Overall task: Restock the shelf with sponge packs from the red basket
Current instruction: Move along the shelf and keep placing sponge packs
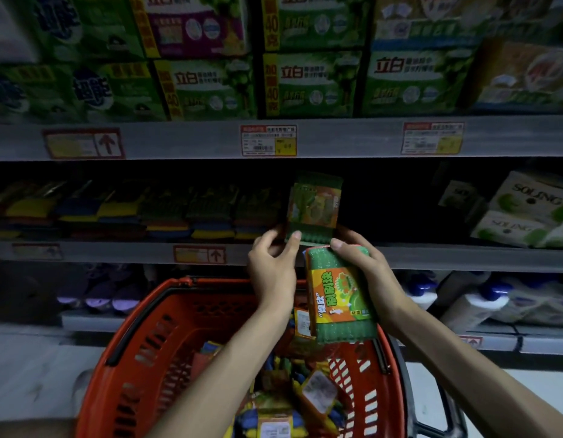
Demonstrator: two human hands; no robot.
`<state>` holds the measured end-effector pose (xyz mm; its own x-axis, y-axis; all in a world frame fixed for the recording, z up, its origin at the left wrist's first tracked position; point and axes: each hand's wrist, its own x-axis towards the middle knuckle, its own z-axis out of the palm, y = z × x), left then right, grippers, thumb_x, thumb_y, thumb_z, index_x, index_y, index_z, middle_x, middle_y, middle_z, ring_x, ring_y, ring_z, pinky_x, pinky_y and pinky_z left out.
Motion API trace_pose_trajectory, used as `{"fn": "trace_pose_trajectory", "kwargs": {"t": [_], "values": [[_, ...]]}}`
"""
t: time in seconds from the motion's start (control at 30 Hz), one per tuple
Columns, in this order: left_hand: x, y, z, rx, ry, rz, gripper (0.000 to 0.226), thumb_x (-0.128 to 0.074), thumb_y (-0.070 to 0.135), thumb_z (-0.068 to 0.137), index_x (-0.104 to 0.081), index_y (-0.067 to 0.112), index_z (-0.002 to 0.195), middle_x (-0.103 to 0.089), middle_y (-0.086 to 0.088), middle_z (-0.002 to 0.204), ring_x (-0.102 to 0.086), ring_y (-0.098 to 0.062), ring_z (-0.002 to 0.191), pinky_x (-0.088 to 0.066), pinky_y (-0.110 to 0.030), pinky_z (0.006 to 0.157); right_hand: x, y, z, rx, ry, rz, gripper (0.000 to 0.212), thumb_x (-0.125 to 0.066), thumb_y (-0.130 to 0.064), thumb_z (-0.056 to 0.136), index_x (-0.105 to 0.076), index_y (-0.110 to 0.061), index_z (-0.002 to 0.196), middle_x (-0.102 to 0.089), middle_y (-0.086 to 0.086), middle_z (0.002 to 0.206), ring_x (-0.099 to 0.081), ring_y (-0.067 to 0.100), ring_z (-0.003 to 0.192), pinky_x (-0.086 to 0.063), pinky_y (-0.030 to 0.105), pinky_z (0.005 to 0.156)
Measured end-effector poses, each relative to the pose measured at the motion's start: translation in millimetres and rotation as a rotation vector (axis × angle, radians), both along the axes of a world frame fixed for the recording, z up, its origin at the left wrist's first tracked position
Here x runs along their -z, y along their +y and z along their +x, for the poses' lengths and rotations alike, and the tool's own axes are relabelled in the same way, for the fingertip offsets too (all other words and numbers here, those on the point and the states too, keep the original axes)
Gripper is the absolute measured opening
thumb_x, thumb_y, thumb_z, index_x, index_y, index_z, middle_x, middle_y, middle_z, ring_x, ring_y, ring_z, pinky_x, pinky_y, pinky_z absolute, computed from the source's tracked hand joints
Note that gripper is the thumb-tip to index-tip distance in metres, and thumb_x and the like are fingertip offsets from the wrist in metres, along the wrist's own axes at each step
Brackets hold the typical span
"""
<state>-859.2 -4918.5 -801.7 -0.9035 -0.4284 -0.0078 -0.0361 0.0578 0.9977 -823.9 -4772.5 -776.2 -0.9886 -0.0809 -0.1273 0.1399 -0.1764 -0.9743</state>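
2 sponge packs in hand, 1 per hand. Upright sponge pack [315, 210]: green with an orange label, standing at the front lip of the middle shelf [115, 252], just right of the stocked row [179, 213]. Left hand [273, 263] pinches its bottom edge, thumb on the front face, fingers curled at its left side. Second sponge pack [340, 295]: same print, tilted, held above the basket's far rim just below the shelf lip. Right hand [365, 267] grips its top end, thumb across the top, fingers wrapped round the far side.

1 red basket [166, 311] below both forearms, with loose packs [273, 390] piled inside; count not readable.

Stocked row: multicolour stacks, too dark to count. 3 price tags [269, 140] on the upper rail, 2 tiers of detergent boxes [311, 86] above. At least 2 white SOLING boxes [526, 210] well apart to the right on the middle shelf.
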Motion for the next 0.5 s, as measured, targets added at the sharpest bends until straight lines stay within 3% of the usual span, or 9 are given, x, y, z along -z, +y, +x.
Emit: {"fn": "trace_pose_trajectory", "kwargs": {"t": [0.13, 0.23, 0.4, 0.5], "values": [[-1, 1, 0, -0.006, -0.014, -0.009, 0.029, -0.075, 0.031, 0.092, -0.069, 0.020, 0.118, -0.072, 0.008, 0.089, -0.068, 0.000, 0.080, -0.047, -0.006, 0.060, 1, 0, -4, 0.036, -0.029, 0.039, 0.084, -0.074, -0.046, 0.074, -0.042, -0.020, 0.147, -0.074, 0.015, 0.110, -0.077, 0.031, 0.090, -0.060, 0.032, 0.068], [-3, 1, -4, -0.033, -0.016, 0.005, 0.025, -0.074, 0.027, 0.094, -0.073, 0.014, 0.115, -0.074, 0.005, 0.085, -0.071, -0.005, 0.079, -0.049, -0.013, 0.062, 2, 0, -8, 0.027, -0.025, 0.055, 0.085, -0.076, -0.048, 0.075, -0.042, -0.015, 0.146, -0.074, 0.015, 0.107, -0.077, 0.029, 0.085, -0.059, 0.031, 0.065], [-4, 2, -4, -0.038, -0.041, 0.002, 0.017, -0.065, 0.017, 0.099, -0.072, 0.016, 0.114, -0.073, 0.006, 0.084, -0.070, -0.004, 0.076, -0.046, -0.008, 0.056, -4, -3, -10, -0.001, -0.007, 0.058, 0.049, -0.073, -0.045, 0.076, -0.058, -0.026, 0.119, -0.076, 0.010, 0.091, -0.075, 0.027, 0.077, -0.059, 0.031, 0.064], [-1, 1, -5, -0.015, -0.050, -0.028, 0.028, -0.054, 0.007, 0.102, -0.071, 0.019, 0.122, -0.074, 0.001, 0.094, -0.070, -0.007, 0.082, -0.047, -0.011, 0.060, -8, -4, -12, -0.018, -0.007, 0.098, 0.059, -0.073, -0.045, 0.080, -0.054, -0.011, 0.123, -0.073, 0.009, 0.088, -0.074, 0.027, 0.075, -0.058, 0.031, 0.063]]}}
